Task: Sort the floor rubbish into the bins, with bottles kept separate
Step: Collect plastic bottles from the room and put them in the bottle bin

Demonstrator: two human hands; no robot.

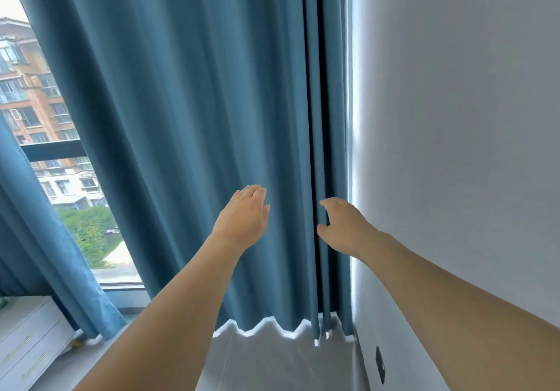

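I cannot find any of the task's own things from here: no rubbish, no bottle and no bin shows in the head view, so how they will handle is only my judgement. I expect empty plastic bottles to be light, smooth and apt to roll, best taken round the body, and scraps to be soft and light enough to pinch. They must lie on floor outside what I see. What I do have before me is the blue curtain (188, 136), a soft, loose cloth hanging in deep folds down to a pale ledge (272, 357) at its hem. My left hand (244, 219) is spread flat with fingers straight, at the cloth's face near the middle folds; whether it presses or only hovers I cannot tell. My right hand (344, 227) reaches at the curtain's right edge, by the wall (454, 148). Its fingers are loosely curved and its thumb apart, and they seem to touch the edge fold, but I cannot tell whether they grip it. Neither hand carries anything. To the left a second curtain panel (45, 254) hangs, with the window (54, 154) open to buildings and trees between the two. At the lower left corner stands a white drawer unit (27, 342), and a dark socket (380, 363) sits low on the wall. The curtain itself blocks my sight of whatever is behind it.
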